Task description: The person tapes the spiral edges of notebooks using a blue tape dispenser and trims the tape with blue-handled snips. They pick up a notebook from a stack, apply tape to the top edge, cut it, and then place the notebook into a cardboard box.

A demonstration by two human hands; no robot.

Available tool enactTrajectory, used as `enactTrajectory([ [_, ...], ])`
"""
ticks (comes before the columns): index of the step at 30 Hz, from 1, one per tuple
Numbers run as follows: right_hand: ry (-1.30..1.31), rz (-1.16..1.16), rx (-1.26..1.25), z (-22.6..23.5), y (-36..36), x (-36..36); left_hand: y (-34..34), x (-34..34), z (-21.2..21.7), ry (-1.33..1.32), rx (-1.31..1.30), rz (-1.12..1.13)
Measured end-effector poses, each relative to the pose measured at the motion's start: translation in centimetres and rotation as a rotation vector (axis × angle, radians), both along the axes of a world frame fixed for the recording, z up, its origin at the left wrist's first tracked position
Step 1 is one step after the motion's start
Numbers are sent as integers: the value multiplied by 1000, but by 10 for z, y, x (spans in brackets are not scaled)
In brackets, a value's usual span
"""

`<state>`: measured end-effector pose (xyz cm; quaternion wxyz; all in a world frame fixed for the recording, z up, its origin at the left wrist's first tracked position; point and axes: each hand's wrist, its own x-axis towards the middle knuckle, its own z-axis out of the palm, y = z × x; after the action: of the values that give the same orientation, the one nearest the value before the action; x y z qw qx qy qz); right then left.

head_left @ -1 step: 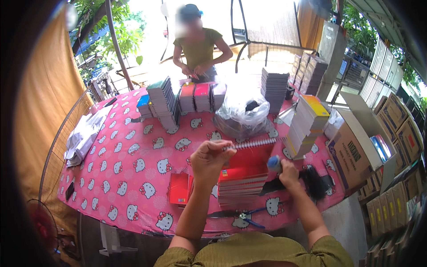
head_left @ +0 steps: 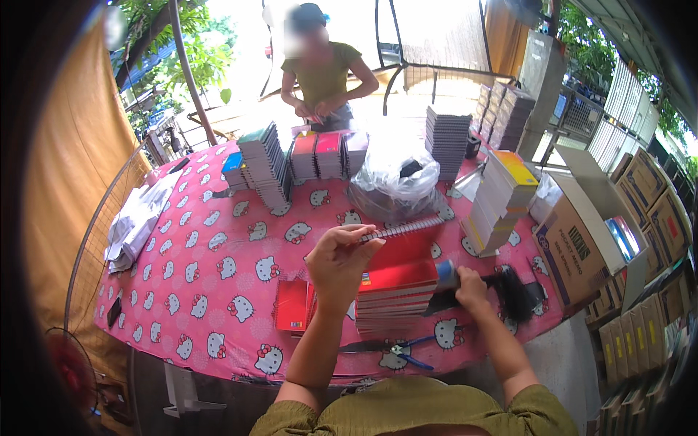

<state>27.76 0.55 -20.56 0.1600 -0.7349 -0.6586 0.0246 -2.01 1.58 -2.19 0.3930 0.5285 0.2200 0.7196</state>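
My left hand (head_left: pixel 338 265) pinches the end of a red spiral notebook's white coil (head_left: pixel 407 228), holding it tilted above a stack of red notebooks (head_left: pixel 396 291). Its red cover (head_left: pixel 400 251) hangs below the coil. To the right of the stack, my right hand (head_left: pixel 472 291) is closed around a small blue and greyish object (head_left: pixel 446 276), blurred, its kind unclear. That object is beside the stack's top right corner. Left of my left forearm lies another small pile of red notebooks (head_left: pixel 293 305). Pliers with blue handles (head_left: pixel 403 354) rest at the table's near edge.
A black bundle (head_left: pixel 515 296) lies right of my right hand. Beyond stand a yellow-topped notebook stack (head_left: pixel 502 200), a clear plastic bag (head_left: pixel 396 192), taller notebook stacks (head_left: pixel 265 167) and an open carton (head_left: pixel 582 243). A person (head_left: pixel 323 80) stands across the pink table (head_left: pixel 218 269).
My right hand and the blue object have shifted slightly down, closer to the stack. My left hand has moved a little left, still pinching the coil.
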Motion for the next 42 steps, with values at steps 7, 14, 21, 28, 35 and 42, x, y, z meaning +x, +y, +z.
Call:
enactTrajectory([
  [7, 299, 426, 150, 5, -108, -71, -48, 3, -26, 587, 380, 256],
  [14, 205, 494, -10, -27, -127, -98, -61, 14, -27, 543, 192, 320],
  [21, 634, 571, 280, 144, -123, -100, -60, 10, -42, 534, 283, 304],
  [28, 450, 600, 419, 182, -106, -103, -63, 11, -31, 536, 298, 294],
  [35, 1653, 589, -601, 156, -88, -81, -65, 4, -32, 549, 425, 260],
  [42, 984, 611, -172, 98, -106, -108, -63, -31, -27, 410, 260, 488],
])
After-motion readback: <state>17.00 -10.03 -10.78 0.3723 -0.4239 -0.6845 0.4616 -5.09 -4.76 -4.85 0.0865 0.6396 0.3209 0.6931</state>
